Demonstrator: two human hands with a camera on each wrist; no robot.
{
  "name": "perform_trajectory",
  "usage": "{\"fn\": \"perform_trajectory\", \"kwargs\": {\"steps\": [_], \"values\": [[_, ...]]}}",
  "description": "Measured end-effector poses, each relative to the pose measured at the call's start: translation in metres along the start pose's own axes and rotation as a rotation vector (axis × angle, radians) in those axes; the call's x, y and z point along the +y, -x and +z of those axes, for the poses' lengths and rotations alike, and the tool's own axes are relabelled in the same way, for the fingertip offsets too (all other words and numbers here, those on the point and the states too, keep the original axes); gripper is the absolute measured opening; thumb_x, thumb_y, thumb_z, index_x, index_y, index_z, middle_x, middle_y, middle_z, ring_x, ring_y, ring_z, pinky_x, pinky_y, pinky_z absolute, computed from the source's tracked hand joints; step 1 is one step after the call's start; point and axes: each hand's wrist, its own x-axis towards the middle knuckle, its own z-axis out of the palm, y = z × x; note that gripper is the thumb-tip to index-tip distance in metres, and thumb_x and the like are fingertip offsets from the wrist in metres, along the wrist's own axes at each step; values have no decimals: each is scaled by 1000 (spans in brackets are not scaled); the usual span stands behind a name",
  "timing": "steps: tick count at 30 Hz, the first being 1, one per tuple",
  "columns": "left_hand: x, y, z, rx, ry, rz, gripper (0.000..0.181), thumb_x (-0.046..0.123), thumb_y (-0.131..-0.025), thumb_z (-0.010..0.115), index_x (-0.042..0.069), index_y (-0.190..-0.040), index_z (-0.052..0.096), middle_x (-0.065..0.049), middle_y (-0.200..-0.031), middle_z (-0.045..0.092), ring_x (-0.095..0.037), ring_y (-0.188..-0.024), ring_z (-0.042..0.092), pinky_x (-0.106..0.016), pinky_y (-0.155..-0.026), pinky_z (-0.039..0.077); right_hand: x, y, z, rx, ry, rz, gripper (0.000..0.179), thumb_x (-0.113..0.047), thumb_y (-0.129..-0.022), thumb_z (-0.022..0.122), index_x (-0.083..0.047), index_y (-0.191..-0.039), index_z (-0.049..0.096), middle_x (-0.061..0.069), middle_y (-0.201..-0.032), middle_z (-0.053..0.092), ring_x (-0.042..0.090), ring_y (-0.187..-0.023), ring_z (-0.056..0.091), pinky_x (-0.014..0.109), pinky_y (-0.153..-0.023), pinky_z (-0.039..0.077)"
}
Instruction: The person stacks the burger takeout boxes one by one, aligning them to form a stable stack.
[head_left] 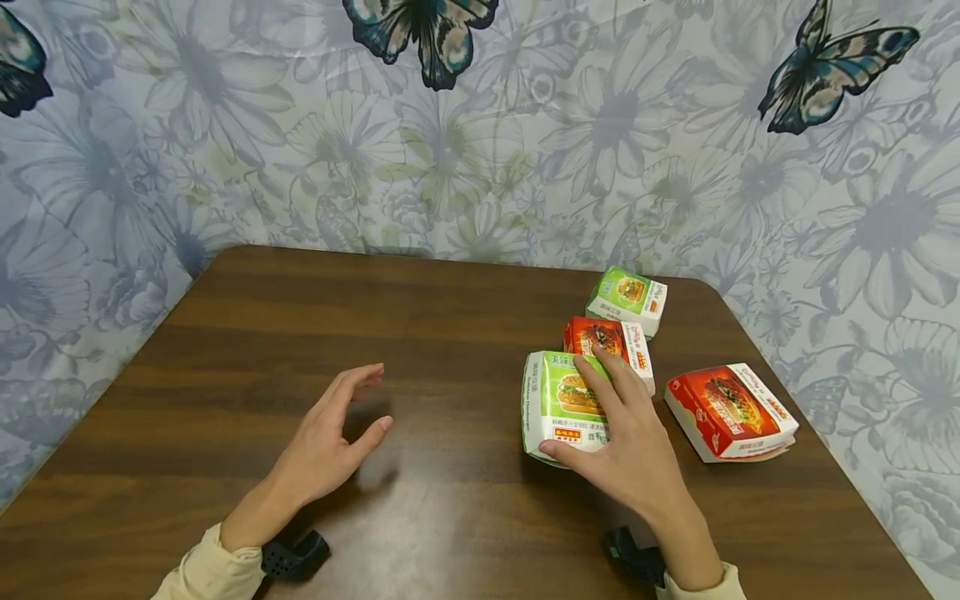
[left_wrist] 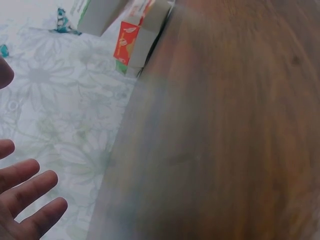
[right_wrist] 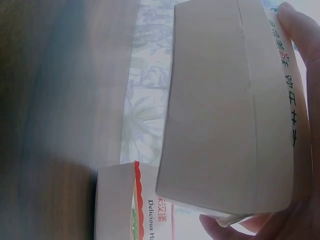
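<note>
A green and white burger box [head_left: 566, 404] is in the grip of my right hand [head_left: 637, 442], thumb on the near side and fingers across its far right part. In the right wrist view the box's plain white side [right_wrist: 215, 105] fills much of the frame, and it appears raised off the table. Just behind it, partly hidden by my fingers, is a red and white burger box [head_left: 600, 335]. My left hand [head_left: 318, 446] hovers over the table to the left, holding nothing, its fingers loosely extended and thumb apart.
Another green and white burger box [head_left: 628, 298] stands near the table's back edge. A red and white burger box [head_left: 731, 412] lies right of my right hand. The brown wooden table [head_left: 300, 317] meets a flower-patterned wall covering [head_left: 480, 167] with butterflies.
</note>
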Motion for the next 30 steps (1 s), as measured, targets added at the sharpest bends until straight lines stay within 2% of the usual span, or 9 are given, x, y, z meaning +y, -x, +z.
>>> {"fn": "perform_trajectory", "kwargs": {"steps": [3, 7, 15, 25, 30], "values": [[0, 1, 0, 3, 7, 5, 69, 15, -95, 74, 14, -155, 41, -8, -145, 54, -24, -126, 55, -41, -101, 46, -1, 0, 1, -6, 19, -3, 103, -58, -68, 91, -26, -155, 47, 5, -163, 37, 34, -144, 39, 65, -100, 45], [0, 1, 0, -1, 14, 1, 68, 16, -95, 74, 15, -155, 40, -9, -146, 53, -24, -125, 55, -43, -100, 46, -2, -1, 2, -8, 25, -13, 104, -60, -68, 89, -27, -156, 46, 6, -163, 37, 32, -145, 38, 65, -101, 44], [1, 1, 0, -6, 21, -2, 68, 16, -95, 73, 15, -155, 40, -9, -145, 53, -25, -125, 55, -44, -100, 46, -5, -6, 1, 5, 37, -37, 104, -63, -68, 88, -25, -156, 47, 4, -164, 37, 36, -146, 38, 64, -103, 43], [0, 1, 1, -12, 27, 2, 68, 17, -96, 73, 16, -155, 40, -11, -145, 54, -28, -125, 56, -48, -99, 48, -12, -10, 0, -6, 50, -37, 105, -66, -68, 87, -26, -156, 47, 5, -166, 35, 44, -146, 37, 70, -104, 40], [-1, 2, 1, -3, 27, 11, 68, 16, -95, 73, 15, -154, 41, -12, -144, 54, -29, -123, 57, -47, -99, 48, -16, -14, 0, -6, 51, -46, 104, -66, -68, 86, -27, -156, 47, 6, -165, 36, 43, -146, 37, 69, -105, 41]]}}
